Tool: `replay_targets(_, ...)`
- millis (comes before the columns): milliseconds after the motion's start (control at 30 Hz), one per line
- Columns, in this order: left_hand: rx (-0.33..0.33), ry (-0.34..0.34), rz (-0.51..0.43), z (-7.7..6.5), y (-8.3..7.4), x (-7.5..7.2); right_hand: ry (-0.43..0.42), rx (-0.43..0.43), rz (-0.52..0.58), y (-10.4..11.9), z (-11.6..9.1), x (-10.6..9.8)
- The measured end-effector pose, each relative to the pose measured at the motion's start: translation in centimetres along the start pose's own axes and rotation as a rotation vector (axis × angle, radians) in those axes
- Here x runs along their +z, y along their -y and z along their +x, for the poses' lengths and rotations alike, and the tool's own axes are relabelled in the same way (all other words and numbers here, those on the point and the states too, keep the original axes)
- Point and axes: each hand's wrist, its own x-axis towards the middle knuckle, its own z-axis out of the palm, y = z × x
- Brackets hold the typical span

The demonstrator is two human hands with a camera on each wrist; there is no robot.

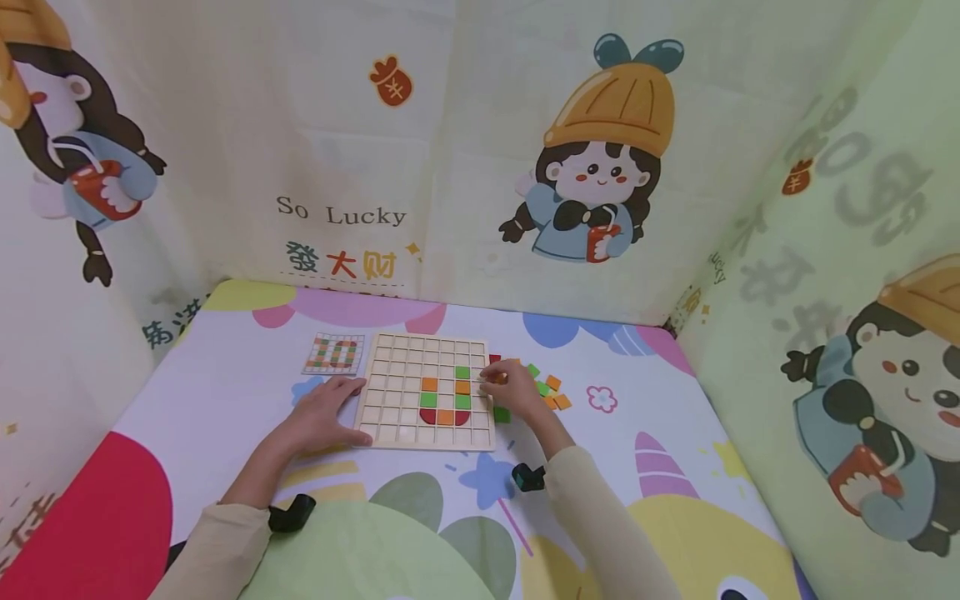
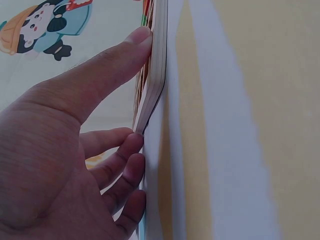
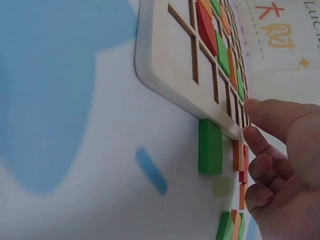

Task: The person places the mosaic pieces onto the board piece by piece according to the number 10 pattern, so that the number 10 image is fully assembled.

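Note:
A wooden grid board [image 1: 390, 392] lies on the table, with green, orange and red tiles set in a U-like pattern; one is a red rounded tile [image 1: 427, 416]. My left hand [image 1: 322, 412] spans the board's left edge. In the left wrist view its extended thumb [image 2: 112, 70] touches the rim, with the other fingers lower along the side. My right hand [image 1: 517, 387] is at the board's right edge, thumb and index tips close together there. Its other fingers [image 3: 262, 167] are bent in the right wrist view. I cannot tell whether a tile is between its fingertips.
Loose tiles lie right of the board, including an orange tile [image 1: 553, 382] and a green tile [image 3: 210, 147] beside the board's edge. A pattern card [image 1: 333, 354] with coloured squares lies to its left. Printed cloth covers the table, and a printed curtain [image 1: 465, 167] stands behind.

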Motion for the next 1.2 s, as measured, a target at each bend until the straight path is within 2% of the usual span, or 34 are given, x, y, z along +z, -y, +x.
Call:
replay_targets(200,-0.002,-0.001,0.0,0.0,-0.3,0.0,-0.005,-0.003,0.006,-0.3,-0.7,-0.2)
replay_targets(433,-0.009,0.011,-0.007,0.0,-0.2,0.1,-0.016,-0.059,-0.012,0.7,-0.7,1.0)
replay_targets(700,0.001,0.0,0.002,0.0,0.1,0.1,-0.009,-0.052,-0.021,1.3,-0.3,1.8)
replay_targets(1000,-0.001,-0.008,0.006,0.0,-0.2,0.1,-0.004,-0.082,-0.025,0.6,-0.7,1.0)
replay_targets(1200,-0.003,-0.008,-0.002,-0.1,-0.4,0.0,-0.001,-0.048,-0.049,-0.1,-1.4,0.3)
